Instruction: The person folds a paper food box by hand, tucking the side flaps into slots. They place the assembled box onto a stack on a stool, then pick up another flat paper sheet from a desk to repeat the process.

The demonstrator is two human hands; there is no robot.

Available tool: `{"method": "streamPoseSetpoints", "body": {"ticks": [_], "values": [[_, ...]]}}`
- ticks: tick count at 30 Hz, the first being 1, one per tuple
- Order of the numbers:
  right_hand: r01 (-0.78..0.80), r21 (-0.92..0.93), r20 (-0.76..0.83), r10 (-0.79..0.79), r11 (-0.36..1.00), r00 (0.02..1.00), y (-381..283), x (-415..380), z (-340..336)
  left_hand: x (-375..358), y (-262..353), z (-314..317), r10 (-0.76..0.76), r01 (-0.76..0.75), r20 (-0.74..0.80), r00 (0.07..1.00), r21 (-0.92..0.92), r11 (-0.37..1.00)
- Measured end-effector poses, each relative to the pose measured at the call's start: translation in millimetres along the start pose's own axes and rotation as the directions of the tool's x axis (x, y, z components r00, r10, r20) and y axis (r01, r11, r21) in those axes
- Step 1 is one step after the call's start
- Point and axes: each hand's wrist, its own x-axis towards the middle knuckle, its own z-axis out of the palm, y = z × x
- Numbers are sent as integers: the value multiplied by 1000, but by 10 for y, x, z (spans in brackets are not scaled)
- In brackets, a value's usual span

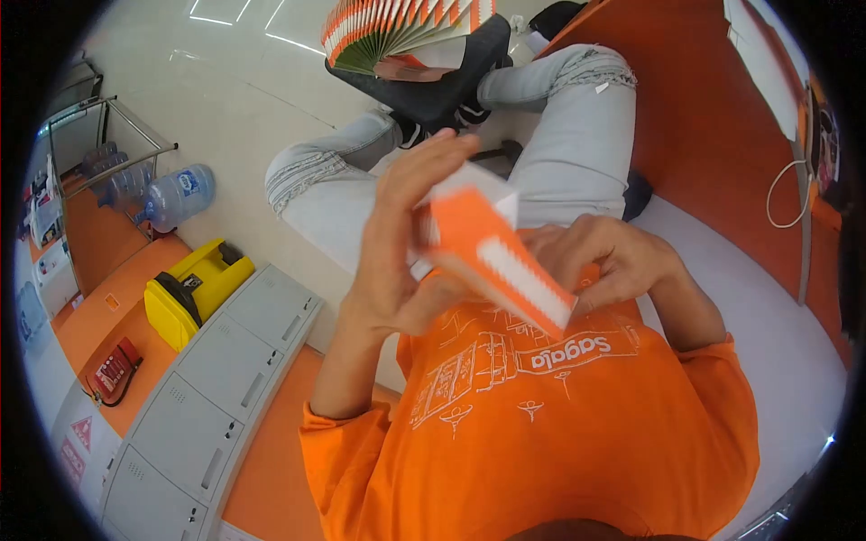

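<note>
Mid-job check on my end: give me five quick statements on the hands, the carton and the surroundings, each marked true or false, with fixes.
1. The left hand grips the orange-and-white carton. True.
2. The right hand rests on a knee, well away from the carton. False: it is at the carton's lower end.
3. A fanned pile lies on the black seat. True.
4. The yellow bin is next to the grey lockers. True.
5. The person's shirt is plain blue. False: it is orange with white print.
</note>
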Motion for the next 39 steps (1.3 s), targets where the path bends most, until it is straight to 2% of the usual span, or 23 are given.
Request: {"method": "streamPoseSetpoints", "body": {"ticks": [1,3,4,6,7,8,9,10,12,15,18,20,21,23,24,26,27,29,30,32,34,36,39], "values": [[-3,-11,3,4,1000,1000,-30,-15,-30,11,-3,-10,9,-9,-7,1000,-1,1000],[-131,93,94,122,987,988,-84,-64,-63,14,8,-33,-285,304,250,925,-39,952],[-131,85,93,123,988,988,-114,-115,-110,-8,61,-12,-278,296,248,928,-39,954],[-191,7,-6,191,982,982,-191,-187,-186,-69,192,43,-473,493,144,869,-166,854],[-144,-53,-59,141,988,988,-236,-170,-165,-36,201,62,-470,490,149,870,-167,856],[-145,-56,-62,142,988,988,-306,-119,-125,14,223,80,-368,375,125,921,-43,926],[-151,1,-196,148,989,969,-383,-36,-62,54,252,108,-261,252,115,959,84,964],[-150,59,-326,161,987,931,-431,42,3,95,297,154,-263,254,116,958,81,964],[-220,-65,-356,183,973,916,-441,139,141,152,391,228,-236,209,137,962,188,960],[-131,36,-479,132,991,868,-490,186,217,14,291,175,-293,291,75,953,40,956],[-248,72,-597,241,966,765,-526,209,221,-20,365,148,-296,290,94,951,66,955],[-357,-72,-638,232,931,735,-515,222,218,30,398,149,-268,259,116,956,88,962],[-357,-75,-639,230,931,734,-532,230,196,58,400,149,-229,215,138,964,113,970],[-305,-447,-547,12,841,837,-581,249,151,74,403,146,-246,229,142,959,126,965],[-304,-448,-550,9,841,835,-594,258,142,79,404,143,-266,246,148,953,139,959],[-269,-50,-604,185,962,775,-611,277,142,61,338,157,-183,166,122,976,131,977],[-268,-51,-608,183,962,773,-612,282,158,60,313,162,-99,87,91,991,126,988],[-353,72,-648,313,933,694,-607,289,181,55,334,168,-111,98,74,991,167,981],[-356,71,-650,314,932,692,-581,283,167,52,341,177,-128,114,54,990,210,971],[-425,-195,-562,254,884,787,-508,263,150,81,332,216,-114,91,100,988,207,974],[-469,-230,-510,304,853,804,-554,289,158,92,362,261,-98,66,146,984,209,976],[-283,-510,-353,102,812,930,-511,277,135,66,440,301,-361,362,112,926,19,932],[-285,-349,-355,155,893,922,-487,229,133,51,466,293,-464,472,134,876,-32,881]]}}
